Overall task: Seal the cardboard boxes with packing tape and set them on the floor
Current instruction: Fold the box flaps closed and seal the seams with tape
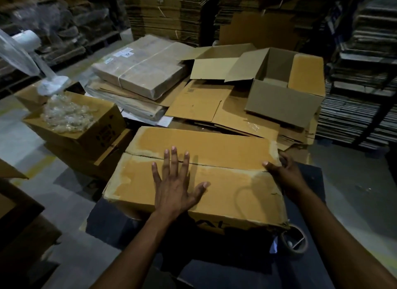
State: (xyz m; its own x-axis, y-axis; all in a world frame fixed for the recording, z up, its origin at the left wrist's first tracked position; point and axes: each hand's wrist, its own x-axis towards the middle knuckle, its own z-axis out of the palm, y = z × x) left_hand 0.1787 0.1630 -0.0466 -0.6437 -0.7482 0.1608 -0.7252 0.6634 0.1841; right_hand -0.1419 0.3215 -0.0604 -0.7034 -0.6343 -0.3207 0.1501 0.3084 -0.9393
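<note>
1. Box [206, 177] with both top flaps folded shut lies on a dark table [111, 222], directly in front of the person; the seam between the flaps shows no tape.
2. Left hand [174, 187] rests flat on the near flap, fingers [174, 159] straight and spread, their tips reaching the seam.
3. Right hand [283, 172] grips the box's right edge at the seam, thumb on top, the other fingers curled over the side.
4. Tape roll [294, 239] sits on the table just beside the box's near right corner.
5. Open box [285, 91] stands behind on flattened cardboard [199, 103].
</note>
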